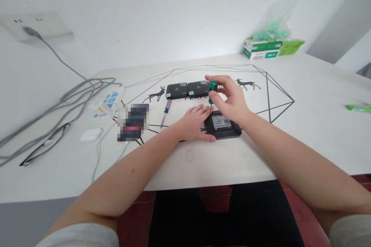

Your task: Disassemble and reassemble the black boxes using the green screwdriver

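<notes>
Nearest me on the table [246, 158], a black box [222, 122] lies flat, close to the front edge. Left hand [194, 124]: palm down, thumb and fingers spread along the box's left side, bracing rather than gripping. Right hand [232, 99], just beyond: closed round the handle of a green driver [213, 89], shaft pointing down at the box's far left corner. Tip seating too small to tell. My judgement: keep the shaft square to the face, press down while turning, and let the left hand stop the box from twisting; its fingers sit near the shaft, so a slip could catch them. Box appearance: squarish, rounded corners, dark raised rim, recessed middle carrying a white printed label; visible near rim looks whole, far left corner partly hidden by fingers. Farther left, a second driver [166, 112] lies loose; beyond, two similar boxes [177, 91] stand side by side.
</notes>
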The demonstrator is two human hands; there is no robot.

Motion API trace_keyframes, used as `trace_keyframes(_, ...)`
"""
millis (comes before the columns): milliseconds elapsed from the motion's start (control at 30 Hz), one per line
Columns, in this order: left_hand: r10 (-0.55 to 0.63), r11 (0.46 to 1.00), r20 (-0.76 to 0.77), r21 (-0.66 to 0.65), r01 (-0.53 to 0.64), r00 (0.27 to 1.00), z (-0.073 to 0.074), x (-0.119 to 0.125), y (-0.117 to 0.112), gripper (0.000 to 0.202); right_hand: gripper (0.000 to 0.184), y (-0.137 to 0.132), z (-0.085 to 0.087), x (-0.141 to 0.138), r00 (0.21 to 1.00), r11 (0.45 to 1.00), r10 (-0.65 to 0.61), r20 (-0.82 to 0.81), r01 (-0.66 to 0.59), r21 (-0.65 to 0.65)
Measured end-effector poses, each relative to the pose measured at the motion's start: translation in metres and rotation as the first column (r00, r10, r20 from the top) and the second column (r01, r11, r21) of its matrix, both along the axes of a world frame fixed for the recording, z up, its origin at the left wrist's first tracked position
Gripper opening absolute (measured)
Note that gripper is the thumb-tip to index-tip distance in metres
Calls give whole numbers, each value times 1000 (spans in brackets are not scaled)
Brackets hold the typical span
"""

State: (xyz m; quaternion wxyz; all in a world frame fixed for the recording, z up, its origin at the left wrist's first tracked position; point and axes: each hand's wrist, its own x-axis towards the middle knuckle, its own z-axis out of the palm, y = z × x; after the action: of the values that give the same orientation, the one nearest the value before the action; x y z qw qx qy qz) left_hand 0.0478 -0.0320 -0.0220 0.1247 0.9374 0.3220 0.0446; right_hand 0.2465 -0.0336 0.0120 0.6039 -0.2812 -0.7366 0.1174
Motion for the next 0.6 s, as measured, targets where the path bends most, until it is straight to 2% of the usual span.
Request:
trace_keyframes(100, 7, 999, -9, 41, -6, 1000, 3, 1, -1, 126, 36, 3, 1, 1, 994, 992, -105, 25, 103, 73)
trace_keyframes(167, 17, 998, -22, 63, -16, 1000, 5, 1, -2, 126, 32, 4, 1, 1, 988, 986, -149, 33, 145, 86)
trace_keyframes(400, 36, 998, -38, 60, -33, 999, 8, 1, -4, 128, 27, 2, -4, 0, 997, 993, -81, 1, 81, 90)
trace_keyframes(467, 34, 998, -38, 60, -31, 999, 8, 1, -3, 126, 26, 3, -4, -1, 992, 986, -122, 16, 119, 114)
trace_keyframes(600, 18, 998, -37, 66, -16, 999, 8, 1, -2, 124, 35, 5, -7, -2, 982, 976, -188, 11, 186, 109)
